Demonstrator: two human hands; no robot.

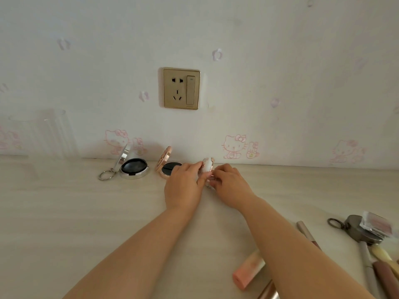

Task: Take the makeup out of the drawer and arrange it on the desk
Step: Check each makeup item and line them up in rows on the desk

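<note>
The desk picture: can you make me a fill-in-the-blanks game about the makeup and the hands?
1. Both hands, the left hand and the right hand, hold one small white ____.
2. The silver compact by the wall stands open and has a key ____ on it.
3. The gold socket is on the ____ above the desk.
4. The pink tube lies under the ____ arm.

Missing words: compact; ring; wall; right

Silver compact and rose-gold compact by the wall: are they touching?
Apart. The head view shows bare desk between the silver compact and the rose-gold compact.
</note>
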